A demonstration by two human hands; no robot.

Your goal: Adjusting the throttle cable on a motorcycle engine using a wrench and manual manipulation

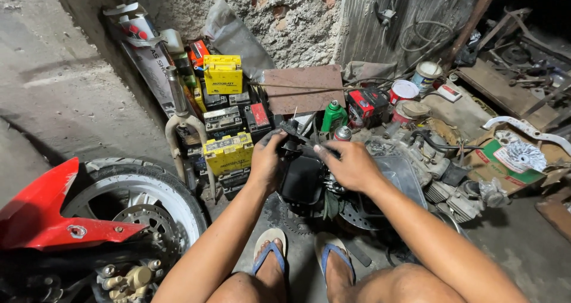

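Both hands meet on one small black plastic motorcycle part [295, 141] held in front of the knees: the left hand [266, 160] grips its left side, and the right hand [351, 165] pinches its right edge. Yellow box-shaped batteries [228, 152] sit just left of the left hand.

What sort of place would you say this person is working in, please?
Most likely a small motorcycle repair workshop. A wheel with a red fender stands at the left, yellow batteries are stacked by the rough wall, and both hands, left and right, hold a black part above engine pieces.
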